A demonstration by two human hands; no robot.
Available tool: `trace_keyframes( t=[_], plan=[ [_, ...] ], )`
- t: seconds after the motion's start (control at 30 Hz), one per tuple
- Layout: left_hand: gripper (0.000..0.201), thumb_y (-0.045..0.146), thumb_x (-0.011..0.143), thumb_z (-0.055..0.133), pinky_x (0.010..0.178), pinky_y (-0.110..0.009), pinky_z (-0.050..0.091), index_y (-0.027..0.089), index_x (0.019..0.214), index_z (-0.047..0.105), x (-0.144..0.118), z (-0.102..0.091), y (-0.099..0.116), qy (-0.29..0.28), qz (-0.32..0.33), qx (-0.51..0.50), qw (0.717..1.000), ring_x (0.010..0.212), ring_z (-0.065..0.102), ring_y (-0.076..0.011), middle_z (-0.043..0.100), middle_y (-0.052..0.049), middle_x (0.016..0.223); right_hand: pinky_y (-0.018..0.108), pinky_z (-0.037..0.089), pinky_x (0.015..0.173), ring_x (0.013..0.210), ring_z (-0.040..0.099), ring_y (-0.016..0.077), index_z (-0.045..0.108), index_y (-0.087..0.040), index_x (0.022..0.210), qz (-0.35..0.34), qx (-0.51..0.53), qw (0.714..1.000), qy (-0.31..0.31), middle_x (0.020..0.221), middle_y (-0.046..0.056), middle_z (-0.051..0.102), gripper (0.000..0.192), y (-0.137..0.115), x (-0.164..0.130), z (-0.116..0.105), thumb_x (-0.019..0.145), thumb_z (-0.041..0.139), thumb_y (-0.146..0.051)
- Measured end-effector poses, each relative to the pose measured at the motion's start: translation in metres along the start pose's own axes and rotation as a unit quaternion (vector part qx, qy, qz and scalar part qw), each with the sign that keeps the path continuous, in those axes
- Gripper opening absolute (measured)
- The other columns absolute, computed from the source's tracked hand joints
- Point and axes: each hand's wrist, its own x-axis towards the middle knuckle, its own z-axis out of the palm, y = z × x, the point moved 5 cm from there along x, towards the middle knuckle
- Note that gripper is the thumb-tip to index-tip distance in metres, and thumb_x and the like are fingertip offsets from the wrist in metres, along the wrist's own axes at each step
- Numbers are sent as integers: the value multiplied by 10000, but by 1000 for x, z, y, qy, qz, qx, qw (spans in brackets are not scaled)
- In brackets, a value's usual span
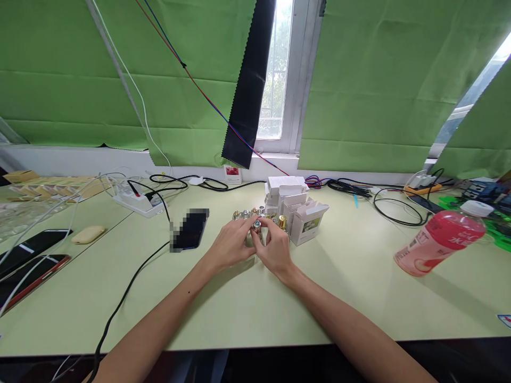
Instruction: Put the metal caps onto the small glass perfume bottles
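Close together over the table, my left hand (pixel 232 240) and my right hand (pixel 275 249) close their fingers round a small glass bottle with a silver cap (pixel 256 226). Most of its body is hidden behind the fingers. Just beyond the hands stand several similar small bottles with silver and gold caps; one gold-capped bottle (pixel 282 221) shows beside my right hand. Small white cardboard boxes (pixel 306 222) are grouped to the right of these bottles, the front one with a picture on its side.
A dark phone (pixel 192 229) lies left of my hands, near a black cable (pixel 131 282). Farther left are a power strip (pixel 139 202), a cream case (pixel 88 234) and two more phones. To the right a pink drink bottle (pixel 441 239) stands tilted in view. Cables run along the wall.
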Motion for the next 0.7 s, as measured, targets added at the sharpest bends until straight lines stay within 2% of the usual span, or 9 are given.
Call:
trace_keyframes(
  t=[0.7],
  plan=[
    [654,317,800,641,857,-410,508,184,1410,445,1,0,0,-14,-16,4,1000,1015,637,-287,679,-113,1099,285,469,687,660,590,160,647,-207,1015,6,13,1000,-1,820,3,675,156,3,2,-1,873,601,-251]
  ],
)
